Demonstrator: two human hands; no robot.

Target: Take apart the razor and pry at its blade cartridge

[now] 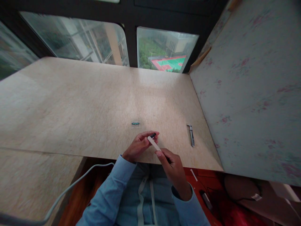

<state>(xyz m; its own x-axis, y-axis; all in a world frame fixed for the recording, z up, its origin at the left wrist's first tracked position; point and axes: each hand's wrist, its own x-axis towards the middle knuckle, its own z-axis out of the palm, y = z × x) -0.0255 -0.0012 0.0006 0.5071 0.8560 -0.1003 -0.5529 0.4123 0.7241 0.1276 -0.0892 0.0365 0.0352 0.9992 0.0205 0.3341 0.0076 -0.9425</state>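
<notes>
Pinched in the fingers of my left hand (139,145) is a small dark piece (153,135), partly hidden by the fingertips, so its kind is unclear. My right hand (171,164) grips a flat, pale stick with a rounded end (154,143), which points up and left. The tip of the stick lies against or just in front of the dark piece. Just beyond my left hand, a small black-and-teal bar like a razor cartridge (135,123) lies on the tabletop. Off to the right lies a grey-and-black razor-like handle (191,136) with a short crosspiece at its far end.
The marbled beige ledge (94,103) runs to dark-framed windows at the back. A flower-patterned wall (254,103) bounds it on the right. A pale cable (70,185) curves past at lower left. Below the right edge, several items lie on a red surface (199,175).
</notes>
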